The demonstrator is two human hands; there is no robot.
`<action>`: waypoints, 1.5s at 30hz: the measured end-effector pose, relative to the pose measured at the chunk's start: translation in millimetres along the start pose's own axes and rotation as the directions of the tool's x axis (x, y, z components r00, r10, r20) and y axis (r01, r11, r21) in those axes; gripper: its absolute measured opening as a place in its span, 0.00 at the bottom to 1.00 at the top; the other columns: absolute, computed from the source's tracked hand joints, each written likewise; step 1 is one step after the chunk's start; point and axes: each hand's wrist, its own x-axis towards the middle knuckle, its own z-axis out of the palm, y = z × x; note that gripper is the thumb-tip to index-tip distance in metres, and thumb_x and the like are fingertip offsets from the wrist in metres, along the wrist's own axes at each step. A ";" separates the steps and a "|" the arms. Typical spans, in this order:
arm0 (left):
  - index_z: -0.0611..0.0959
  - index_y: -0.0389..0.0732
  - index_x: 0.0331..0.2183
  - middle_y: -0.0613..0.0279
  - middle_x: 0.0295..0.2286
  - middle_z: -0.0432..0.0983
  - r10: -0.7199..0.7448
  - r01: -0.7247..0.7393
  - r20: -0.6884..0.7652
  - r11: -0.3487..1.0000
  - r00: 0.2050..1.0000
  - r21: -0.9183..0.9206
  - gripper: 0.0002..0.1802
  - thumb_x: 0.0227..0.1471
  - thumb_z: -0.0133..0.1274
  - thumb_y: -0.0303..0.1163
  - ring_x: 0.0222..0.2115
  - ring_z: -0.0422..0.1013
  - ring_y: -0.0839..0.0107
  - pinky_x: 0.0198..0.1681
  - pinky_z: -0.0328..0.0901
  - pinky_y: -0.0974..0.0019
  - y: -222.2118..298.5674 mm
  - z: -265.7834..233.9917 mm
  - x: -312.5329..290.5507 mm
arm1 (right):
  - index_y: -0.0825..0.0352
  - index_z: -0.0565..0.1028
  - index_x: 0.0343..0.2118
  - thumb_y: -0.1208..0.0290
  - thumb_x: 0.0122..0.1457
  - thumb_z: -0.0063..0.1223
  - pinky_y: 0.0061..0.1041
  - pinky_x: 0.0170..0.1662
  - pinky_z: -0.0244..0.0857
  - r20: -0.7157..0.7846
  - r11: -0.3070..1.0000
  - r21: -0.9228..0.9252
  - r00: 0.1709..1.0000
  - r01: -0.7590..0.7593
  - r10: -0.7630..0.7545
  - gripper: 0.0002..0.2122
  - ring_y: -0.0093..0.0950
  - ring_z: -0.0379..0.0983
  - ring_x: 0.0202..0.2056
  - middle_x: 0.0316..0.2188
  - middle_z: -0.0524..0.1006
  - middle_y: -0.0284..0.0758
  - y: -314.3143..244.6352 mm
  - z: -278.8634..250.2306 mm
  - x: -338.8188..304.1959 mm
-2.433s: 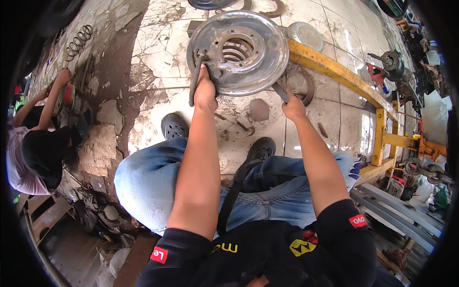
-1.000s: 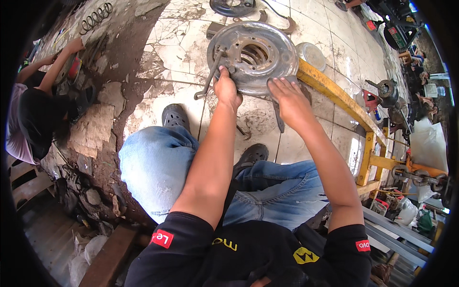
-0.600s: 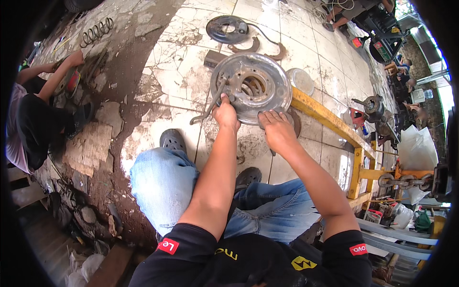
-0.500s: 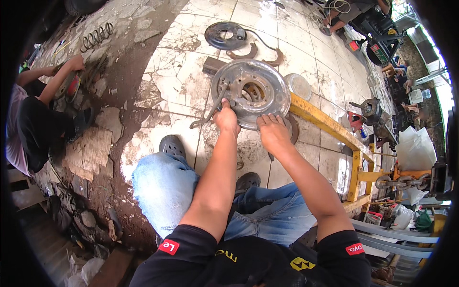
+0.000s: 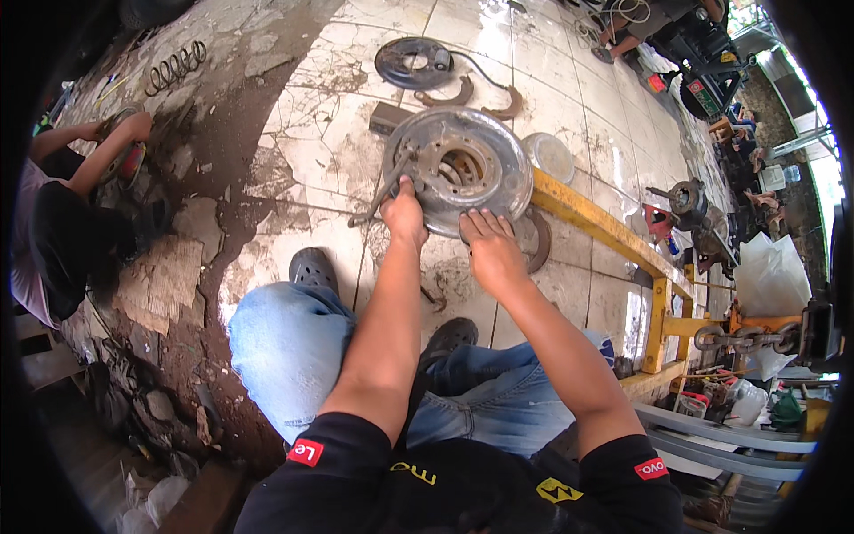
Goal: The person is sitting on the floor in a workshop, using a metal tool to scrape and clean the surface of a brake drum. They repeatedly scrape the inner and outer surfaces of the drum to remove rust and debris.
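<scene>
My left hand (image 5: 405, 216) grips the lower left edge of a round, grey brake backing plate (image 5: 507, 173). Its thumb points up beside a metal rod (image 5: 378, 198) that slants across the plate's left side. Over the plate's near rim my right hand (image 5: 491, 245) lies with fingers stretched out on the metal; its thumb is hidden. A wide hole with a brownish ring inside opens at the plate's middle. Just right of my right hand, a curved brake shoe (image 5: 541, 242) lies partly behind the plate. The plate overlaps the end of a yellow metal beam (image 5: 596, 218).
Beyond lie a second, black backing plate (image 5: 405, 64) with a cable and curved brake shoes (image 5: 447, 93). A round, pale lid-like disc (image 5: 549, 157) sits right of the plate. A person (image 5: 62, 222) crouches at left near a coil spring (image 5: 178, 68). A chain (image 5: 747, 338) hangs at right.
My right hand has slid slightly left along the plate's near rim. The whole view has shifted a little; my left hand keeps its grip.
</scene>
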 end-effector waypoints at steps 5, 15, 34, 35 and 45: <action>0.72 0.37 0.52 0.51 0.46 0.73 -0.001 -0.001 -0.038 0.999 0.999 -0.048 0.18 0.63 0.49 0.32 0.44 0.73 0.60 0.48 0.70 0.55 0.3 0.4 -7.1 | 0.70 0.73 0.53 0.79 0.56 0.47 0.43 0.65 0.53 -0.096 1.000 0.003 0.995 -0.004 0.004 0.20 0.41 0.65 0.60 0.55 0.73 0.45 -1.8 9.2 -7.3; 0.73 0.37 0.51 0.54 0.46 0.74 -0.133 0.130 0.052 0.989 0.990 0.064 0.20 0.62 0.51 0.39 0.45 0.73 0.60 0.50 0.70 0.52 22.6 -31.7 -4.8 | 0.67 0.75 0.51 0.78 0.51 0.54 0.42 0.64 0.53 -0.093 0.997 0.071 0.995 0.035 -0.029 0.21 0.38 0.67 0.58 0.53 0.75 0.41 -32.5 6.4 -22.7; 0.73 0.21 0.48 0.42 0.46 0.74 -0.180 0.180 0.111 0.984 0.977 0.009 0.32 0.53 0.63 0.39 0.44 0.73 0.56 0.50 0.69 0.56 8.5 -21.5 -6.8 | 0.71 0.73 0.49 0.71 0.55 0.59 0.42 0.61 0.58 0.134 0.997 0.075 0.991 0.007 -0.016 0.19 0.41 0.70 0.54 0.50 0.76 0.45 -22.7 -16.7 -3.0; 0.73 0.21 0.48 0.41 0.46 0.73 -0.172 0.172 0.105 0.985 0.979 0.013 0.32 0.53 0.63 0.39 0.44 0.73 0.56 0.50 0.68 0.56 7.2 -23.5 -4.1 | 0.72 0.73 0.49 0.71 0.55 0.59 0.41 0.60 0.59 0.121 0.995 0.097 0.992 0.015 -0.027 0.19 0.41 0.70 0.53 0.49 0.76 0.45 -23.9 -19.2 -2.7; 0.71 0.20 0.50 0.40 0.47 0.73 -0.134 0.133 0.091 0.991 0.987 0.014 0.33 0.53 0.62 0.37 0.45 0.72 0.57 0.52 0.66 0.58 -1.0 -29.5 5.5 | 0.72 0.74 0.48 0.66 0.57 0.57 0.40 0.61 0.57 0.083 0.981 0.191 0.996 0.021 -0.037 0.19 0.40 0.71 0.52 0.47 0.77 0.44 -26.9 -13.8 -7.9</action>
